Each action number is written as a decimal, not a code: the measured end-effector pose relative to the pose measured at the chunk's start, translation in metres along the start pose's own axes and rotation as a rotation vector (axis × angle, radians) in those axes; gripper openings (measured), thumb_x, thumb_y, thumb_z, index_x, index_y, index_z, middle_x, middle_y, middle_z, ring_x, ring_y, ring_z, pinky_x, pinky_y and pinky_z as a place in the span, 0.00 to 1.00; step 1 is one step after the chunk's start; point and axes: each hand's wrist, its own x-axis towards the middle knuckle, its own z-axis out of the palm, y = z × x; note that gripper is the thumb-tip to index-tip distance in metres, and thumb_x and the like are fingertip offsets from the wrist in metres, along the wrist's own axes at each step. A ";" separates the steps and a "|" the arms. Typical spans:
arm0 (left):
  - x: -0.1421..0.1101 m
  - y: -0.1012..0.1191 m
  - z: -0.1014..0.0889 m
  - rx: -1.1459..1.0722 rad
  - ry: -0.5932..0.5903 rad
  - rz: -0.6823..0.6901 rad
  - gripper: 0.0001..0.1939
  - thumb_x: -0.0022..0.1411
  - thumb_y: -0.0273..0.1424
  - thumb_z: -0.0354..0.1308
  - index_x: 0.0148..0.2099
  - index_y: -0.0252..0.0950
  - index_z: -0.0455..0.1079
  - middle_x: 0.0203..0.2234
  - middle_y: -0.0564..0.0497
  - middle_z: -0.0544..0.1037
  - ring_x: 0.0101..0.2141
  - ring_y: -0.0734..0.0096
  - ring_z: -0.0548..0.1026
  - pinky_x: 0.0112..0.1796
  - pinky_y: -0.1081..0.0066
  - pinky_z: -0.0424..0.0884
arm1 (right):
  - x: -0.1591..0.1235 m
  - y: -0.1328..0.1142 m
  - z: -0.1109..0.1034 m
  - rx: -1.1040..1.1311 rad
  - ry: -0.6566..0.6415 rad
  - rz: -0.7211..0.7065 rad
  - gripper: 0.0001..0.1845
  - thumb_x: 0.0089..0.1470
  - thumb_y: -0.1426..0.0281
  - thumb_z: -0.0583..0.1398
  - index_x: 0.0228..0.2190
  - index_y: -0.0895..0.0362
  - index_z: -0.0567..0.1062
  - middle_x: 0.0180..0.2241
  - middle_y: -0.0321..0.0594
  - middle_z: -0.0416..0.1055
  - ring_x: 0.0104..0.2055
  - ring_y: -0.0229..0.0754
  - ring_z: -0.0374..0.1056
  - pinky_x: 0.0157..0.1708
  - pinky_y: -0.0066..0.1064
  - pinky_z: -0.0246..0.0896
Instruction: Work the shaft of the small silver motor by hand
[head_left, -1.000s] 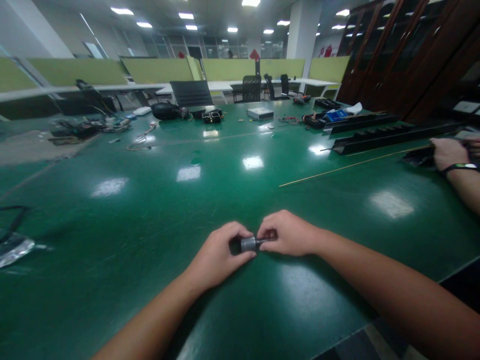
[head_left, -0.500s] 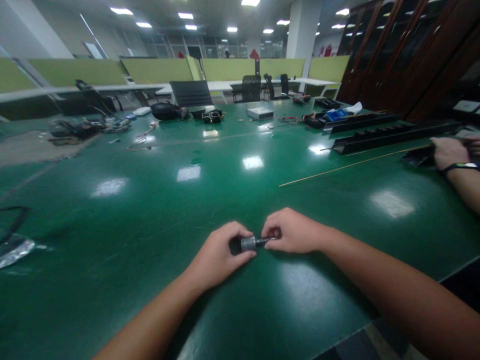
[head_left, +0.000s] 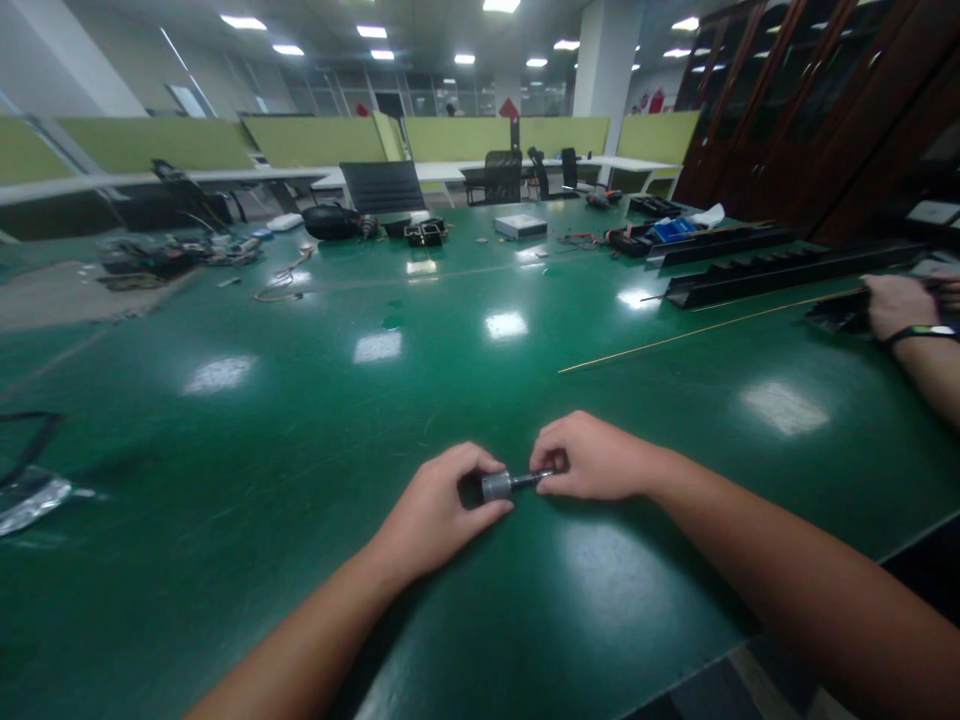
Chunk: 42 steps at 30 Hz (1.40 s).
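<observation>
My left hand is closed around a small grey metal cylinder, low over the green table near its front edge. A thin dark shaft sticks out of the cylinder's right end. My right hand pinches the tip of that shaft with thumb and fingers. Most of the cylinder's body is hidden inside my left palm.
Another person's hand with a dark wristband rests at the right edge on a dark part. Long black rails and a thin brass rod lie at the right. A plastic bag sits far left. Cables, boxes and chairs stand at the far side.
My right hand has slid slightly right and up along the shaft, so more of the dark shaft shows between the hands. My left hand has stayed put.
</observation>
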 end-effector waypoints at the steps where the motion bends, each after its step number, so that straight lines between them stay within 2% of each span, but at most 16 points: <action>1: 0.000 0.000 0.000 -0.001 -0.001 -0.002 0.11 0.55 0.32 0.66 0.40 0.37 0.72 0.36 0.50 0.78 0.38 0.63 0.76 0.40 0.66 0.71 | 0.000 0.000 0.000 -0.003 -0.003 0.001 0.07 0.48 0.70 0.65 0.32 0.58 0.80 0.29 0.38 0.75 0.30 0.35 0.68 0.30 0.25 0.58; 30: -0.001 0.001 -0.001 -0.025 -0.011 -0.015 0.11 0.55 0.31 0.66 0.41 0.37 0.72 0.38 0.50 0.78 0.39 0.63 0.75 0.42 0.65 0.70 | -0.009 0.012 -0.025 0.011 -0.129 0.139 0.08 0.45 0.70 0.66 0.31 0.58 0.81 0.25 0.34 0.74 0.26 0.35 0.67 0.26 0.25 0.57; 35: -0.001 0.000 0.001 -0.032 -0.005 -0.012 0.11 0.55 0.30 0.66 0.41 0.37 0.72 0.37 0.50 0.77 0.38 0.64 0.75 0.41 0.66 0.70 | -0.005 0.010 -0.012 0.067 -0.116 0.118 0.10 0.46 0.67 0.67 0.32 0.58 0.81 0.25 0.34 0.74 0.27 0.35 0.68 0.26 0.24 0.57; 40: 0.000 -0.002 0.003 -0.032 0.014 0.019 0.10 0.55 0.29 0.66 0.40 0.36 0.72 0.36 0.50 0.77 0.38 0.64 0.74 0.40 0.67 0.69 | 0.009 -0.005 0.014 0.008 0.035 -0.030 0.08 0.50 0.69 0.65 0.33 0.59 0.81 0.29 0.38 0.76 0.30 0.36 0.68 0.30 0.25 0.57; 42: 0.000 -0.001 0.001 -0.037 0.021 0.017 0.10 0.55 0.31 0.66 0.39 0.36 0.72 0.35 0.50 0.77 0.37 0.65 0.74 0.39 0.68 0.69 | 0.012 -0.008 0.020 -0.037 0.082 -0.046 0.08 0.51 0.69 0.65 0.34 0.59 0.81 0.30 0.39 0.76 0.31 0.36 0.68 0.31 0.26 0.56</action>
